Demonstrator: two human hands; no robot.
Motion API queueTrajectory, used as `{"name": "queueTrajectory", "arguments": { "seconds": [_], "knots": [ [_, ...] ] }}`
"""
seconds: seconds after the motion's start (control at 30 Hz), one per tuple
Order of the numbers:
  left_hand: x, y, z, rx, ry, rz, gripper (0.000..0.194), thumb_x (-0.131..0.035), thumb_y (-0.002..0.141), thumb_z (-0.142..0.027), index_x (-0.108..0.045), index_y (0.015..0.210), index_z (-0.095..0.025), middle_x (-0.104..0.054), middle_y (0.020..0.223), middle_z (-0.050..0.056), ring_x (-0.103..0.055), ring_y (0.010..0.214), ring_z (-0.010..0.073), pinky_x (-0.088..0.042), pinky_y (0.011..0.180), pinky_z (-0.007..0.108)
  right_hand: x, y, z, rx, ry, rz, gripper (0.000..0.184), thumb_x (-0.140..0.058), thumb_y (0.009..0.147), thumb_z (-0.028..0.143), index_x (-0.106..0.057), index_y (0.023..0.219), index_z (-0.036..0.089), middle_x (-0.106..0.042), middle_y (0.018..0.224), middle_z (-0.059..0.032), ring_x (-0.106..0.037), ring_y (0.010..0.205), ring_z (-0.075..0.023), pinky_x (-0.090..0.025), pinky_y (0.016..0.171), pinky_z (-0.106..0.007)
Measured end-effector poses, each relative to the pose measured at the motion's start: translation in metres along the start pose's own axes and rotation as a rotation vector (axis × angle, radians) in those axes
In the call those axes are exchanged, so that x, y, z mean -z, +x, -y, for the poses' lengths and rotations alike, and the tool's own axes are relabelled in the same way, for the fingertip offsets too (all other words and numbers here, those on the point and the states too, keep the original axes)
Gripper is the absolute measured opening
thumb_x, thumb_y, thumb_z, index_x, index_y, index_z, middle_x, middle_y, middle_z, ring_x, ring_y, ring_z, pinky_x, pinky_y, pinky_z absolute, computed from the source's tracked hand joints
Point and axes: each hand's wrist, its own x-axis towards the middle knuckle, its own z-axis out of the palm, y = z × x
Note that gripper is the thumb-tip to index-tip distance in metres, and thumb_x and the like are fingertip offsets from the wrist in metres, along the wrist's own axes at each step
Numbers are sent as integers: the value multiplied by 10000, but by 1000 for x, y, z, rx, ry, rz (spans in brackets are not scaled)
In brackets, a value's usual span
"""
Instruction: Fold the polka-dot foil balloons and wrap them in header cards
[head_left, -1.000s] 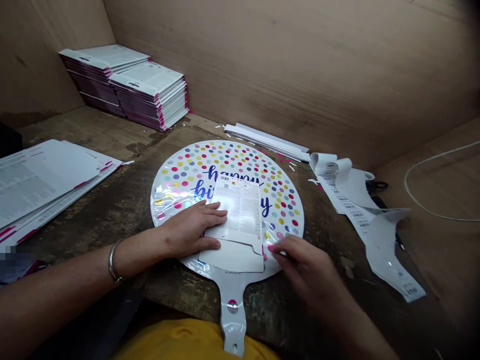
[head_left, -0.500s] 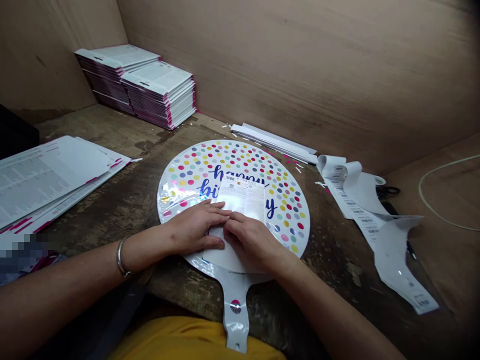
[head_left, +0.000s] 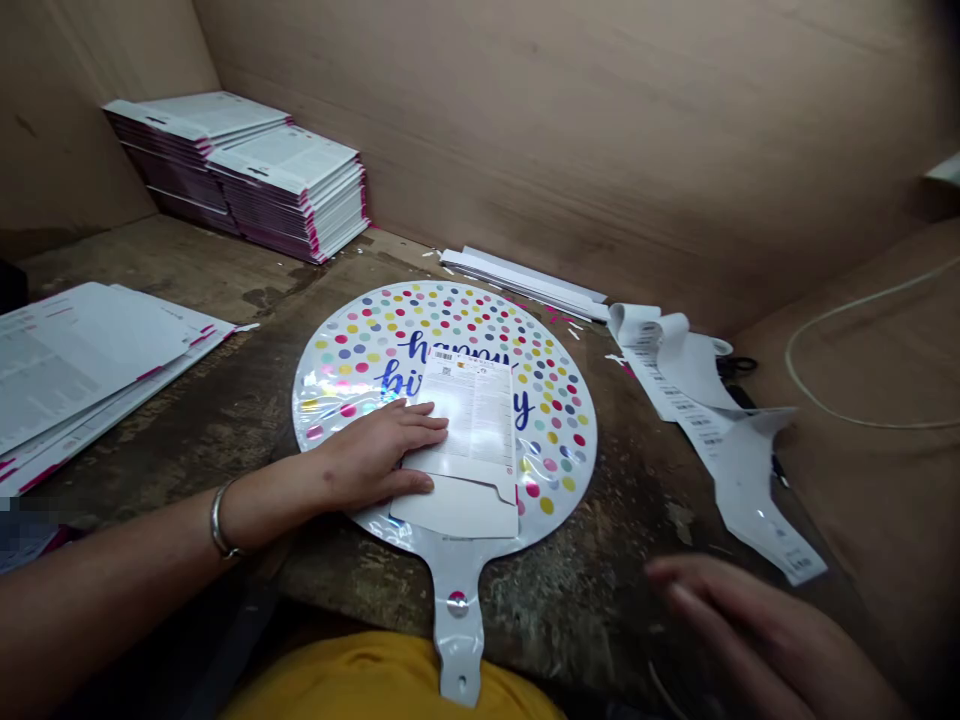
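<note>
My left hand [head_left: 382, 455] lies flat with its fingers stretched out over the left side of a white printed card envelope [head_left: 480, 440]. Beneath the envelope is a flat round foil balloon [head_left: 555, 400] with coloured dots and blue "happy birthday" lettering, partly covered. The balloon's neck [head_left: 459, 630] points down towards me, its end over yellow cloth. Off to the lower right, my right hand [head_left: 742, 620] is in the air beyond the balloon, blurred, with its fingers stretched and nothing seen in them.
Stacks of printed card envelopes [head_left: 262, 165] stand in the back left corner. More printed sheets [head_left: 97, 340] lie at the left. Paper strips [head_left: 525, 285] rest along the back wall. A curling strip of barcode labels [head_left: 712, 430] lies at the right near black-handled scissors [head_left: 739, 366].
My right hand went from the balloon's right edge onto the envelope beside my left hand, then pulled away to the lower right. My left hand has stayed on the envelope.
</note>
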Motion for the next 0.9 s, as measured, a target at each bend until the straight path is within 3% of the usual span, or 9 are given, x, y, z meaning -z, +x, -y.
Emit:
{"name": "queueTrajectory", "arguments": {
  "seconds": [0.1,0.2,0.27,0.33,0.5,0.63,0.7,0.8,0.9],
  "knots": [
    [-3,0,1,-30,19,-15,541,-597,830,-417,-463,1325,-246,-460,1395,64,-321,1341,257,-239,1095,466,-33,36,48,67,56,-116,281,-463,878,320,-554,1121,211,-655,994,-85,-635,848,-210,-535,737,-338],
    [-6,-3,4,-42,22,-35,531,-577,847,-407,-448,1339,-259,-446,1406,59,-300,1351,254,-243,1100,458,-64,63,75,260,30,-51,581,-570,788,216,-371,1333,214,-507,1293,-113,-528,1129,-235,-454,951,-415],
    [-7,-4,6,-31,18,-36,518,-562,860,-382,-441,1346,-249,-436,1413,60,-283,1359,245,-260,1099,438,-74,67,76,364,9,-11,647,-564,756,131,-354,1358,239,-401,1398,-96,-400,1268,-234,-368,1044,-435],
    [-6,-4,8,-23,21,-28,507,-549,869,-366,-440,1347,-236,-430,1417,63,-274,1362,236,-268,1100,423,-78,65,69,436,-4,12,630,-530,749,68,-407,1334,267,-381,1415,-72,-361,1293,-219,-353,1059,-428],
    [-2,-4,7,-31,40,-4,564,-566,846,-442,-435,1348,-221,-424,1415,89,-292,1349,261,-267,1095,447,-88,65,57,533,-100,-114,504,-522,783,49,-540,1246,249,-493,1327,-96,-458,1150,-249,-439,960,-462],
    [0,-11,-16,-76,101,-76,755,-671,695,-580,-467,1311,-195,-417,1388,145,-340,1293,330,-338,1035,474,-95,70,60,548,-159,-180,404,-488,834,64,-593,1193,219,-565,1271,-104,-494,1055,-254,-483,896,-466],
    [-4,-14,-31,-118,148,-91,570,-653,755,-494,-535,1224,-194,-515,1265,132,-442,1188,306,-397,979,447,-94,70,62,545,-148,-176,385,-486,849,85,-593,1192,221,-579,1265,-96,-507,1020,-250,-496,873,-467],
    [-16,-17,-45,-166,219,-67,231,-509,885,-236,-594,1086,-161,-610,1044,105,-541,1015,243,-463,882,378,-91,68,65,537,-109,-166,371,-498,842,89,-601,1174,218,-601,1237,-91,-510,982,-244,-497,857,-464],
    [-26,-20,-46,-160,239,-120,246,-405,910,-117,-594,1062,-155,-615,1013,97,-557,991,220,-478,842,335,-90,68,68,495,-64,-155,369,-543,776,38,-636,1080,225,-600,1215,-78,-493,1006,-243,-473,877,-448]
  ]
}}
